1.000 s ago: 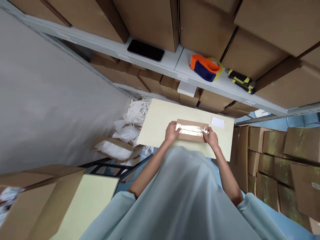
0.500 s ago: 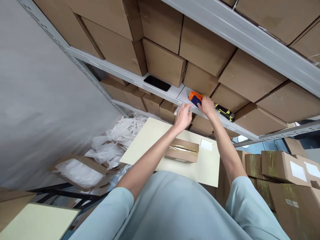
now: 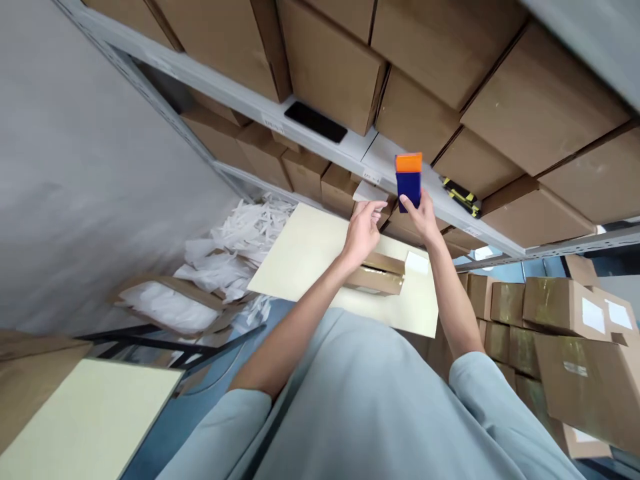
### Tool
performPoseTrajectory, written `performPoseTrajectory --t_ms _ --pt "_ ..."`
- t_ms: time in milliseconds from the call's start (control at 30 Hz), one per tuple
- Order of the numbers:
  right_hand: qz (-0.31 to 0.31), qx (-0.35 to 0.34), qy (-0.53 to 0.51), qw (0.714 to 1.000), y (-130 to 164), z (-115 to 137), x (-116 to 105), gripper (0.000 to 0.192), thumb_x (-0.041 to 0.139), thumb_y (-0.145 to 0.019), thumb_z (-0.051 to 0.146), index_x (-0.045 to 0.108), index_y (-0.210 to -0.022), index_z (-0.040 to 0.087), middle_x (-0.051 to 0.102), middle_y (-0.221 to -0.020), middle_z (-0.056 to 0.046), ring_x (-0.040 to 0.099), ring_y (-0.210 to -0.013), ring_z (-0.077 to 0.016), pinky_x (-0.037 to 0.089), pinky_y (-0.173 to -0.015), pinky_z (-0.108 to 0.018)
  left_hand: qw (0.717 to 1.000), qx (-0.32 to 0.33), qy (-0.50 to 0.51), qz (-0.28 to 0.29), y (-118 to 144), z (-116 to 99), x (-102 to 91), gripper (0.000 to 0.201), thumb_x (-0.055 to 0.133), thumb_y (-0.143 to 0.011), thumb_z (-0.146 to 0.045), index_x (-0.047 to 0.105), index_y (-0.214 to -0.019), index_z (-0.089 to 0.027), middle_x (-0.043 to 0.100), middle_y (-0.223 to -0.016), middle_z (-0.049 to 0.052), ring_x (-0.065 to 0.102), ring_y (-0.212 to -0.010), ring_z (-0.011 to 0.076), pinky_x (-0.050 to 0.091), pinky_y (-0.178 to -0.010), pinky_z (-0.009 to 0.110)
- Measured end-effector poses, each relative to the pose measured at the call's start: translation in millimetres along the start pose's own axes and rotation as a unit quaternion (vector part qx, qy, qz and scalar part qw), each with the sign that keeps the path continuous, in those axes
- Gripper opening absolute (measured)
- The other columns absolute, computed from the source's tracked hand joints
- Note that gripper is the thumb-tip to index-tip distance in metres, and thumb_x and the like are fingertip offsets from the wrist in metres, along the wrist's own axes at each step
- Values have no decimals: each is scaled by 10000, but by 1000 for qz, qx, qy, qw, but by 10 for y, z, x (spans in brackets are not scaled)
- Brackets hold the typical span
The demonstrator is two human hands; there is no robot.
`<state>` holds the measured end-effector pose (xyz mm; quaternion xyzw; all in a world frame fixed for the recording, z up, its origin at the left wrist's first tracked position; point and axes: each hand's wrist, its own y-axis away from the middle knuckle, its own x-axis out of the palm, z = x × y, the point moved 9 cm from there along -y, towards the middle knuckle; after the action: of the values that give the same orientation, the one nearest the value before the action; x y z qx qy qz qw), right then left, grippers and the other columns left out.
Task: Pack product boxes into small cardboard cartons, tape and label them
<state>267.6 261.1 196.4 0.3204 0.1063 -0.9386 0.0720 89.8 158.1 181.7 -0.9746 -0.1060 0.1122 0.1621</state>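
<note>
My right hand (image 3: 421, 215) grips a small blue-and-orange box (image 3: 409, 187), thumb on its front, held upright just before the shelf edge. My left hand (image 3: 364, 230) is beside it to the left, fingers partly bent and apart, with no object visible in it. Just beyond those fingertips is a white slip (image 3: 370, 192); whether they touch it I cannot tell. Below both hands a taped cardboard box (image 3: 377, 275) lies on a cream board (image 3: 310, 247), and my left wrist covers part of it.
On the grey shelf (image 3: 385, 153) lie a black phone-like slab (image 3: 316, 121) and a black-and-yellow utility knife (image 3: 461, 197). Cardboard boxes (image 3: 425, 100) fill the shelves. Taped cartons (image 3: 555, 303) stack at right. White paper scraps (image 3: 245, 240) pile up at left.
My right hand has lifted the blue-and-orange box off the shelf and turned it upright toward me. My left hand has drawn back slightly from the shelf edge. The view has shifted.
</note>
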Motion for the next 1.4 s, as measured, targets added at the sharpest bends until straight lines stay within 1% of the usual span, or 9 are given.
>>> performPoseTrajectory --t_ms 100,200,300,433,600,767,1067,1300,1400 --pt "3 34 -177 984 856 -17 276 683 683 -983 823 695 -1274 205 799 -1240 -115 729 -1183 -303 596 -1112 -464 999 -13 41 12 555 24 17 371 556 -1053 -128 717 -1373 -223 734 -1331 105 776 -1134 189 661 -1058 350" --pt "-11 101 -249 963 1532 -40 538 688 739 -937 836 720 -1244 221 812 -1246 -110 750 -1178 -294 604 -1119 -454 998 -44 39 7 1032 46 -5 229 667 -1082 -261 734 -1297 -218 767 -1254 94 786 -1050 184 675 -993 330" --pt "-18 146 -276 950 1918 -96 735 686 770 -922 829 737 -1262 235 824 -1262 -110 766 -1201 -298 608 -1140 -469 998 -53 23 1 1350 73 -79 189 648 -1100 -254 744 -1259 -218 792 -1246 89 787 -1022 180 673 -990 340" --pt "15 175 -291 940 2163 -212 943 693 743 -925 864 760 -1196 227 845 -1192 -106 792 -1174 -305 615 -1146 -489 996 -65 3 57 1574 160 -148 196 637 -1112 -275 753 -1263 -226 804 -1319 99 787 -1100 201 666 -989 360" --pt "41 154 -265 951 2357 -211 1036 677 761 -938 836 743 -1253 238 843 -1246 -108 793 -1174 -301 642 -1106 -479 995 -61 -53 61 1466 108 -424 368 747 -1058 -434 734 -1363 -227 785 -1292 112 745 -1117 236 640 -900 363" --pt "79 101 -187 974 2500 -109 961 612 764 -997 752 714 -1360 261 820 -1307 -115 789 -1171 -304 654 -1095 -490 994 -18 -67 85 1072 -204 -675 470 728 -1071 -565 742 -1424 -254 733 -1361 122 690 -1186 255 628 -939 388" --pt "96 -59 -18 993 2513 114 559 276 703 -1101 455 680 -1306 272 780 -1250 -129 747 -1204 -326 636 -1121 -535 983 25 -63 171 976 -608 -749 345 697 -1099 -566 829 -1277 -302 771 -1210 89 675 -1153 267 634 -1016 457" --pt "74 -188 77 976 2505 345 329 154 621 -1107 355 661 -1223 261 771 -1104 -110 733 -1091 -322 632 -1051 -605 983 8 -42 180 916 -830 -836 287 776 -1034 -608 858 -1067 -335 786 -1043 50 726 -1043 272 641 -1024 508" --pt "60 -222 89 969 2509 452 245 156 609 -1098 300 650 -1244 261 768 -1081 -98 740 -1036 -305 628 -1029 -587 978 48 -57 196 890 -965 -854 212 776 -1056 -541 858 -1021 -349 811 -1000 33 733 -1023 258 648 -974 474"
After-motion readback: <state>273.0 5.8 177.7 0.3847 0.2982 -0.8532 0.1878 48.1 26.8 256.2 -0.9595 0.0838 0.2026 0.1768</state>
